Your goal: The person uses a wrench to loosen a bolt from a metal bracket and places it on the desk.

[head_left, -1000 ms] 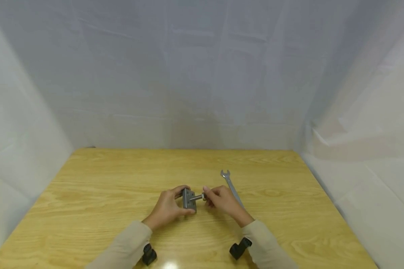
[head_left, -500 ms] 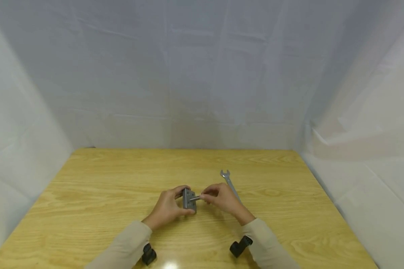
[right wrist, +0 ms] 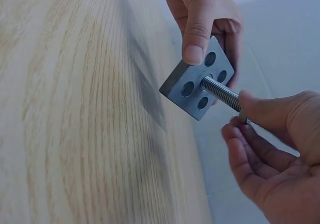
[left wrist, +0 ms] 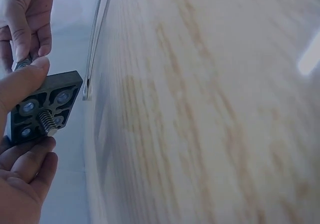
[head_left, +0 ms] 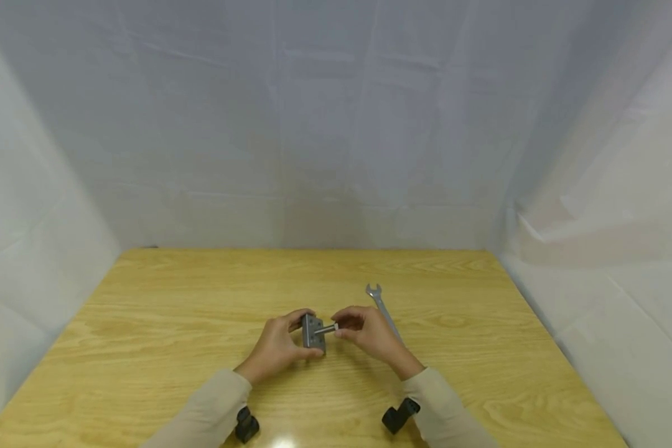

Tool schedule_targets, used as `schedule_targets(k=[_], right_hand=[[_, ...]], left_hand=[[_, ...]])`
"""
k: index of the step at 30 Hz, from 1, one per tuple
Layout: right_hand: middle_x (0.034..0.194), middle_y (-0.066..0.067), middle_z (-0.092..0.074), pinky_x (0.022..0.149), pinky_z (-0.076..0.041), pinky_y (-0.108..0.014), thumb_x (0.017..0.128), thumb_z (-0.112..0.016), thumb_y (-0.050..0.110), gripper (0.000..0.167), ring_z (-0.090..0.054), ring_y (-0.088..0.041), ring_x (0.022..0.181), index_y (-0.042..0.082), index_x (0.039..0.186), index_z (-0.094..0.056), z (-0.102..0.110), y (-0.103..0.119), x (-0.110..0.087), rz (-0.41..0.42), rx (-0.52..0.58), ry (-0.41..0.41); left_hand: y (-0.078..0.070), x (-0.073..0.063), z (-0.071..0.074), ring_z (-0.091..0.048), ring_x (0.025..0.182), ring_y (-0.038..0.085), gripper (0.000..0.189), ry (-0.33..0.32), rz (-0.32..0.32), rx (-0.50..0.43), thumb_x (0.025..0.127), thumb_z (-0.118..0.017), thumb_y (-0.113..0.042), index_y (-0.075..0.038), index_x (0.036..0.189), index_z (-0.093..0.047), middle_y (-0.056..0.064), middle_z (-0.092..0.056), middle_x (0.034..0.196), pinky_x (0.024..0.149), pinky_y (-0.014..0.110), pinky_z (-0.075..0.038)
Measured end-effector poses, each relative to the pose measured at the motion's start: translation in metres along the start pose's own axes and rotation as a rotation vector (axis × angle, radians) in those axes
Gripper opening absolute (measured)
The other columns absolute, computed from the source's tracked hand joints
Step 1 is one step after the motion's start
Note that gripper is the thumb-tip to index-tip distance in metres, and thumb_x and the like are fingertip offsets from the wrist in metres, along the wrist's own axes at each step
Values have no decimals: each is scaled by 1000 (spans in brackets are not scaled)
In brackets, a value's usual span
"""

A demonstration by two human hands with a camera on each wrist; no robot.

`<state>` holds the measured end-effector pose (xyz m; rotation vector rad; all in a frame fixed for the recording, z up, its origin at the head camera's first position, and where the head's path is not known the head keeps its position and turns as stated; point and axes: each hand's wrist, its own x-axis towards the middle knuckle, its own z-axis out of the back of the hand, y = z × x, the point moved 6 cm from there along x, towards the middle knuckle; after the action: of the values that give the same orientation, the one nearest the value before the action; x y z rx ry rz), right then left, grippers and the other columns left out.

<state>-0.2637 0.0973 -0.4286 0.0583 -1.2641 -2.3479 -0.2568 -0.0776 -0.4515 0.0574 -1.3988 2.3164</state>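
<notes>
My left hand (head_left: 277, 348) grips a square grey metal plate (right wrist: 194, 77) by its opposite edges, thumb on one side and fingers on the other. Several round holes surround its centre. Through the middle runs a threaded bolt (right wrist: 222, 93), whose tip (left wrist: 48, 121) sticks out of the ribbed back side in the left wrist view. The fingers of my right hand (head_left: 372, 336) pinch the bolt at its head, thumb against one side and fingertips at the other. A stretch of bare thread shows between the plate and the right fingertips.
An open-ended wrench (head_left: 385, 313) lies on the wooden table (head_left: 213, 286), just beyond the right hand and partly hidden by it. White sheeting (head_left: 336, 137) hangs behind the table and at both sides. Each sleeve carries a black wrist camera (head_left: 400, 415).
The right fingers have shifted about the bolt head: they covered it half a second ago, and now it shows between thumb and forefinger. The left hand and plate have hardly moved.
</notes>
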Motion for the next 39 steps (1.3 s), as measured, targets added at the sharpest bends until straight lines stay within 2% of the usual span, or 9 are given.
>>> schedule_targets(k=[4,8,11,15,20,27,30,33,39], right_hand=[[97,-6,-71,71,-57,-25,90,-68,25,30,-66,-15,84,2,109,-69,-2,-7,0,-59,-53,23],[85,-4,-71,67,-57,-27,97,-53,44,45,-66,-13,76,3,98,-73,-5,-16,0,-158,-40,80],[78,-8,-71,61,-58,-28,100,-44,48,56,-66,-16,68,1,89,-73,-7,-21,0,-219,41,102],[74,-10,-70,57,-58,-28,99,-45,48,58,-65,-17,63,-1,83,-73,-8,-22,3,-252,83,100],[68,-5,-67,55,-55,-29,97,-54,44,48,-63,-18,61,2,83,-73,-5,-18,4,-215,27,107],[92,0,-69,68,-55,-25,90,-69,22,16,-64,-14,81,10,101,-72,0,-4,2,-54,-84,92],[100,-1,-69,74,-56,-23,87,-71,11,17,-64,-12,86,9,104,-71,2,2,1,25,-109,76],[101,-1,-67,77,-56,-23,87,-70,6,19,-64,-13,87,8,105,-71,3,7,0,58,-106,67],[103,-4,-68,75,-57,-25,88,-70,8,24,-65,-15,88,5,111,-69,3,8,0,27,-106,77]], left_hand=[[0,0,-1,-63,110,32,70,1,2,-2,65,-89,-17,0,125,-59,14,-65,120,91,39,-55],[0,1,-1,-63,110,29,70,-1,12,0,64,-90,-17,-1,125,-59,12,-65,119,93,39,-53],[0,1,-1,-63,110,30,70,-5,4,10,64,-90,-18,-1,124,-59,13,-66,118,93,41,-53],[0,1,-2,-64,109,29,70,-3,1,15,64,-90,-19,0,124,-59,12,-66,117,94,42,-53],[0,1,-2,-63,110,29,70,4,6,7,65,-90,-18,0,125,-59,13,-65,119,94,39,-53],[2,1,-3,-61,113,32,72,30,13,-47,65,-89,-15,1,127,-57,15,-62,123,92,34,-54],[3,1,-4,-60,113,34,73,32,22,-73,64,-89,-17,1,127,-57,16,-61,124,91,34,-54],[4,1,-4,-60,114,35,73,29,42,-97,64,-89,-19,0,128,-57,17,-61,125,89,33,-55],[7,1,-4,-60,114,35,74,20,69,-150,64,-90,-19,0,127,-57,18,-60,126,88,31,-56]])
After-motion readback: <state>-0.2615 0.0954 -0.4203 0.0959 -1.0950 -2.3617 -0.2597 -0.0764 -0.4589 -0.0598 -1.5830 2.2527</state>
